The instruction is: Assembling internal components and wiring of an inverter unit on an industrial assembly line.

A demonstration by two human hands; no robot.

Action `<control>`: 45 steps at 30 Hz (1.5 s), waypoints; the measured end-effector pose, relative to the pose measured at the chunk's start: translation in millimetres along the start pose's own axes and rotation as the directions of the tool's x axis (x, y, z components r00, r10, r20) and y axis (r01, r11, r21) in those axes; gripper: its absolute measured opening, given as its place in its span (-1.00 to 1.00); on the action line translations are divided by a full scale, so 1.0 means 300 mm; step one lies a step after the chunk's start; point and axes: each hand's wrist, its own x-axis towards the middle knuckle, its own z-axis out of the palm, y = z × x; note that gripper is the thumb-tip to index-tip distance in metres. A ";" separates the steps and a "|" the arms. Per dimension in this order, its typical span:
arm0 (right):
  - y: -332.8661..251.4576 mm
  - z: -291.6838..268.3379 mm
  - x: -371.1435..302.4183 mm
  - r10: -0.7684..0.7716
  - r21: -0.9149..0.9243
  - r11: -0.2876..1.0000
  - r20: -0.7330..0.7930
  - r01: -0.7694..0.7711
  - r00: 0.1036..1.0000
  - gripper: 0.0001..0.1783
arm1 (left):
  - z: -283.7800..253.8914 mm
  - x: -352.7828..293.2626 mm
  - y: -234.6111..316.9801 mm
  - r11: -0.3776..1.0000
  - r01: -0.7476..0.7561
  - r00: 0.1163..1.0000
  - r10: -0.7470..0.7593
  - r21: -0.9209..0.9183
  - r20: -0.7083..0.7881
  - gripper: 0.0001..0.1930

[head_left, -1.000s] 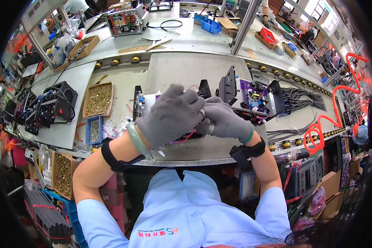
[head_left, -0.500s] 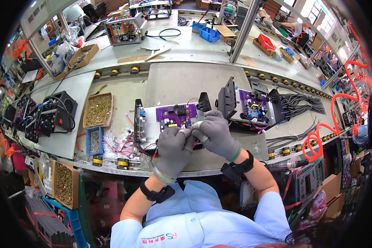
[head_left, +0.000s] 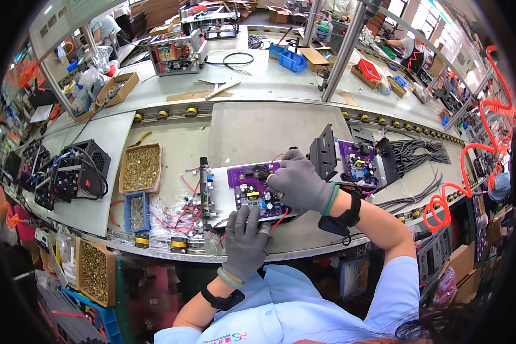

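Right hand (head_left: 305,182): fingers curled over the right end of the purple board (head_left: 248,182); the hand hides the tips, so any grip cannot be confirmed. Left hand (head_left: 245,243): fingers extended, slightly parted, at the near edge of the metal tray (head_left: 222,198), presumably steadying it. The board lies on this tray, upon the bench (head_left: 180,137). A box of small brass parts (head_left: 140,169) stands left, apparently for reach.
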 end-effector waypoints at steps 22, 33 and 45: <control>-0.005 -0.006 0.033 0.030 0.056 0.998 0.187 -0.041 0.982 -0.90 | -0.105 -0.003 -0.053 0.964 0.048 0.991 -0.014 -0.260 0.131 -0.81; -0.010 0.001 0.069 -0.030 0.027 0.999 0.314 0.022 0.949 -0.89 | -0.109 -0.006 -0.060 0.965 0.021 0.993 0.011 -0.261 0.117 -0.82; -0.082 -0.067 0.056 -0.077 0.124 0.989 -0.026 0.080 0.997 -0.71 | -0.198 -0.004 -0.005 0.989 -0.011 1.000 0.007 -0.150 -0.028 -0.83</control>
